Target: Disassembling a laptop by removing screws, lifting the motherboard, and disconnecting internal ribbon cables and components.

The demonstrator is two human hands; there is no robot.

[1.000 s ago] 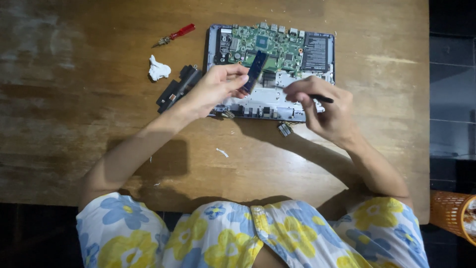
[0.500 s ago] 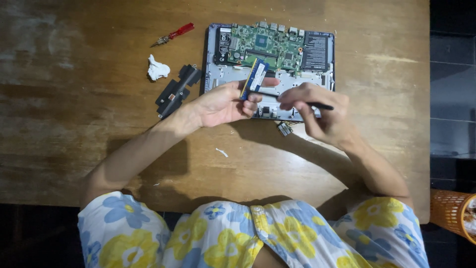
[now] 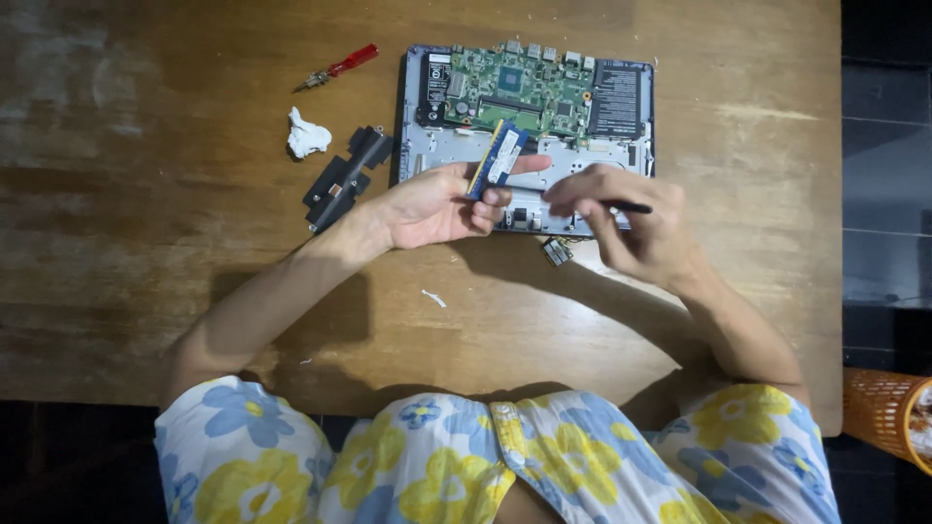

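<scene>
the left hand (image 3: 432, 206) has drawn back from the opened laptop (image 3: 529, 107), its grip pinching the blue memory stick (image 3: 496, 158) – lifted clear (edge up) – while the right hand (image 3: 626, 228) clasps a black tool (image 3: 626, 206).

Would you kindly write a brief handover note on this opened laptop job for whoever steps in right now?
Left hand: grip shut on the blue memory module, held edge-up above the laptop.
Right hand: grip shut on a thin black tool, hovering over the laptop's near edge.
Opened laptop: bottom cover off, green board exposed, lying at the far side of the wooden table.
Black metal bracket, white crumpled wad and red screwdriver lie left of the laptop; a small part sits just in front of it.
Done: module is out of the board.
Left: module not set down; laptop open.
</scene>
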